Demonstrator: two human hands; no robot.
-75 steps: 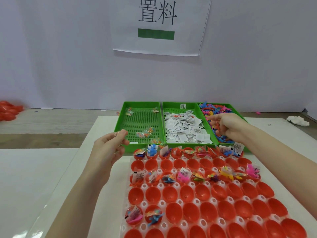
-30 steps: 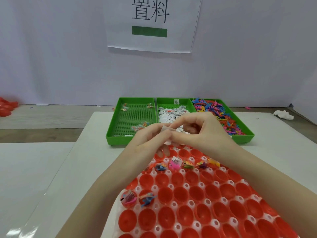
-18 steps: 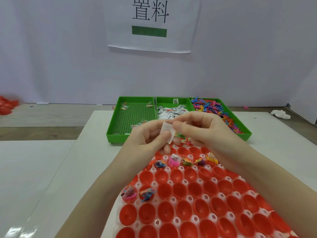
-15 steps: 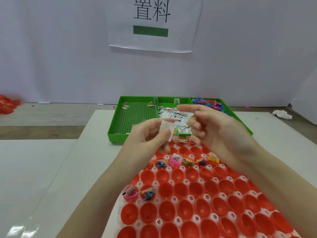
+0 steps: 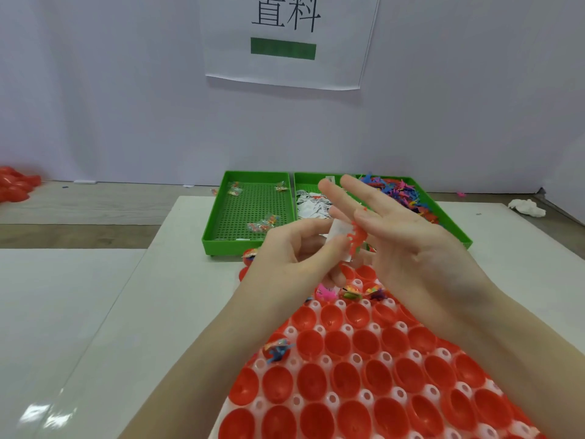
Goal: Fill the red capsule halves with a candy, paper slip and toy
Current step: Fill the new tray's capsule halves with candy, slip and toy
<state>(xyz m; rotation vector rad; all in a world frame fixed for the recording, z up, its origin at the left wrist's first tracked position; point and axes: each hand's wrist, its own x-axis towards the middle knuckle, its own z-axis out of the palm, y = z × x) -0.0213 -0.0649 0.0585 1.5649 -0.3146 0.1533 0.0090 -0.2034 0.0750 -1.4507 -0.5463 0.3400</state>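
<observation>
Head view: the left hand (image 5: 294, 251) pinches a white paper slip (image 5: 339, 232) between thumb and fingers, raised above the far end of the red capsule halves (image 5: 348, 375). A small red toy (image 5: 357, 239) sits against the right edge of the slip, between the two hands; which hand bears it cannot be told. The right hand (image 5: 408, 245) is just beside the slip, its fingers straight and spread, gripping nothing that shows.

The capsule halves sit open side up in a white holder (image 5: 367, 396) below both forearms. Most near rows are unfilled. One half toward the left of the holder holds a small multicoloured bundle (image 5: 278, 350); several halves in a far row, directly under the hands, hold coloured contents (image 5: 351, 293).

Beyond the holder stand three green trays side by side. The left tray (image 5: 250, 210) holds a few wrapped candies, the middle tray (image 5: 311, 182) loose white slips, the right tray (image 5: 443, 217) a heap of coloured toys. All rest on a white table (image 5: 126, 312). On the wall behind the trays hangs a paper sign (image 5: 285, 42) with a green bar. A crumpled white tissue (image 5: 527, 207) lies right of the trays.
</observation>
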